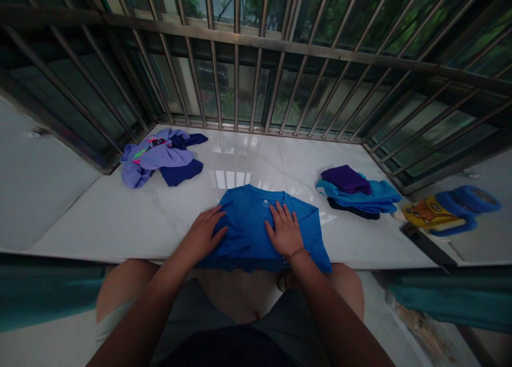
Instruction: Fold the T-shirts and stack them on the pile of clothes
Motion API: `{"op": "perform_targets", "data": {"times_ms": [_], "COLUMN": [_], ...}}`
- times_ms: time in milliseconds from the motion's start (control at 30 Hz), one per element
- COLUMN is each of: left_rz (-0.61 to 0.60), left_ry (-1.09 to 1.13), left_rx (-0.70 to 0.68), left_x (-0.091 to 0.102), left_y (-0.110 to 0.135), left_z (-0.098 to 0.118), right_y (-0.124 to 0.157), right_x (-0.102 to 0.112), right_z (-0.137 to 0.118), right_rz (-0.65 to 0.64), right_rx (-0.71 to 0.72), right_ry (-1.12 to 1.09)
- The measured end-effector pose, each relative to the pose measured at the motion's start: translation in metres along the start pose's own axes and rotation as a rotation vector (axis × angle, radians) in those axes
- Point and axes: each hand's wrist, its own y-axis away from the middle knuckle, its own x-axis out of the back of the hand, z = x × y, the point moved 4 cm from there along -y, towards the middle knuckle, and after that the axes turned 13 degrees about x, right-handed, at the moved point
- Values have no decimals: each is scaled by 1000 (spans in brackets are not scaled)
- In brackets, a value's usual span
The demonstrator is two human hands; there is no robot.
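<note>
In the head view, the blue shirt [246, 223] lay at the middle of the white ledge [264, 159], its neckline toward 12 o'clock and its near end reaching past the ledge's front edge at 6 o'clock. A small white mark showed just below the neckline.

The left hand [205, 232] rested palm down on the shirt's 9 o'clock side, thumb and fingers well apart; most of the shirt lay toward 3 o'clock from it. Whether its fingertips nipped any cloth was hard to tell in the dim light. The right hand [285, 229] lay flat on the shirt's right half, fingers a little spread and pointing toward 11 o'clock, clasping nothing. The shirt was directly beneath it, with the wider stretch toward 9 o'clock and a sleeve toward 2 o'clock. A thin bracelet [296, 255] circled the right wrist.

From the shirt, a loose lilac top [160, 156] lay at 10 o'clock, on and beside navy cloth [182, 172]. A stack of clothes [360, 193] sat near 2 o'clock, and a yellow-and-blue bottle [448, 209] well off at 3 o'clock. Metal bars [236, 79] stood at 12 o'clock.
</note>
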Motion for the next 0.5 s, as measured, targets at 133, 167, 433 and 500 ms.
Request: {"op": "perform_targets", "data": {"times_ms": [133, 167, 433, 500], "left_rz": [-5, -16, 22, 23], "left_ry": [-33, -60, -151, -160], "left_rx": [39, 56, 87, 111], "left_x": [-5, -9, -21, -21], "left_y": [-13, -14, -10, -11], "left_z": [4, 4, 6, 7], "right_y": [-1, -1, -1, -1], "right_x": [1, 2, 4, 4], "right_z": [0, 0, -2, -2], "right_rz": [-2, -5, -15, -18], "right_rx": [-7, -11, -14, -16], "right_ry": [-8, -9, -9, -1]}}
